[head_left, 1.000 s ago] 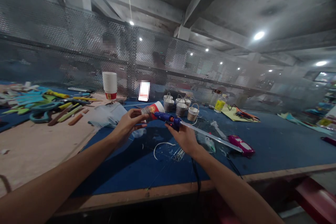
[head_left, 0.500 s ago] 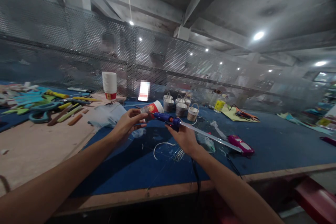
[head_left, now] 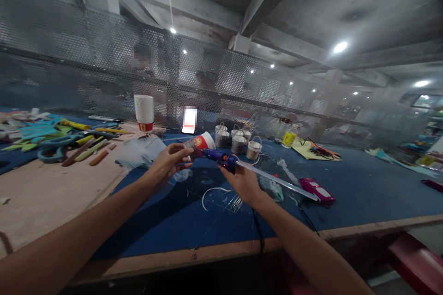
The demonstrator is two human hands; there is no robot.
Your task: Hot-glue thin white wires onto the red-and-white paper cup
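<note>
Tilted on its side, a red and white paper cup (head_left: 205, 142) is held at its base end by my left hand (head_left: 173, 159), whose fingers curl around it. Some greyish wrapping covers that end of the cup. My right hand (head_left: 242, 182) grips a blue hot glue gun (head_left: 218, 155), its nozzle close to the cup; whether the two touch I cannot tell. A long clear glue stick (head_left: 277, 181) sticks out of the gun's back toward the right. Below the hands, a white cord (head_left: 207, 196) lies curved on the blue table surface.
Several small baskets with handles (head_left: 238, 142) stand behind my right hand. A stack of paper cups (head_left: 144, 113) and a lit phone (head_left: 188, 120) are near the mesh screen. Scissors (head_left: 51, 152) lie left; a magenta object (head_left: 316, 190) and a yellow-labelled bottle (head_left: 290, 137) lie right.
</note>
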